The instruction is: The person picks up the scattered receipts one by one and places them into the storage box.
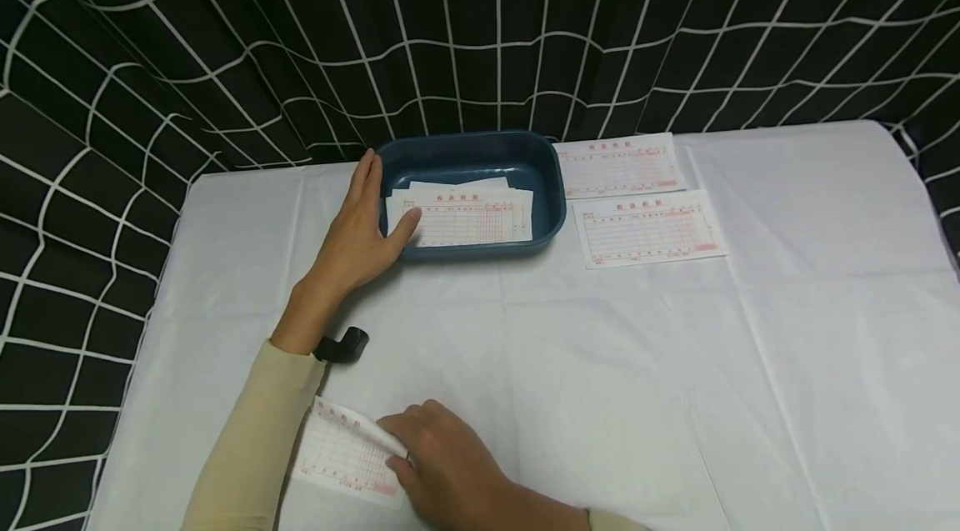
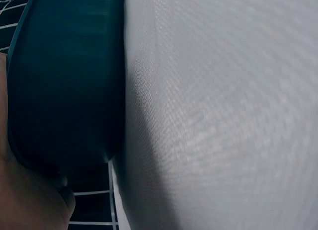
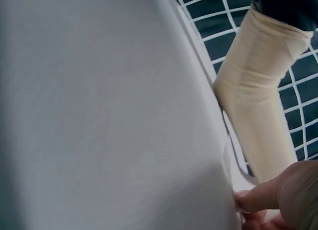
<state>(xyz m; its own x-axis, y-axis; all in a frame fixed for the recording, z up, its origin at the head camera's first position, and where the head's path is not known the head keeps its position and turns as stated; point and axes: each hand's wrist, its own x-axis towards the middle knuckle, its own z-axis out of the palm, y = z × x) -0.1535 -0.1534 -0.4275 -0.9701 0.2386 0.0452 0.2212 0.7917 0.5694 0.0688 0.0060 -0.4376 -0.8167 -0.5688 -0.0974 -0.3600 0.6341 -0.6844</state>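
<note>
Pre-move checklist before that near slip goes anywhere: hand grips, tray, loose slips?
1. Right hand pinches near slip by its lifted edge: ok.
2. Left hand steadies blue tray, thumb over the rim: ok.
3. Tray slips lie flat inside the tray: ok.
4. Two loose slips lie flat right of the tray, apart from both hands: ok.
5. Left sleeve covers part of the near slip: not ok.
6. Only one sheet pinched: cannot tell.

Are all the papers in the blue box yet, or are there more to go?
Not yet. A few slips already lie in the blue tray, which the left hand steadies. The right hand is pinching one slip near the table's front edge. Two more slips wait beside the tray.
</note>
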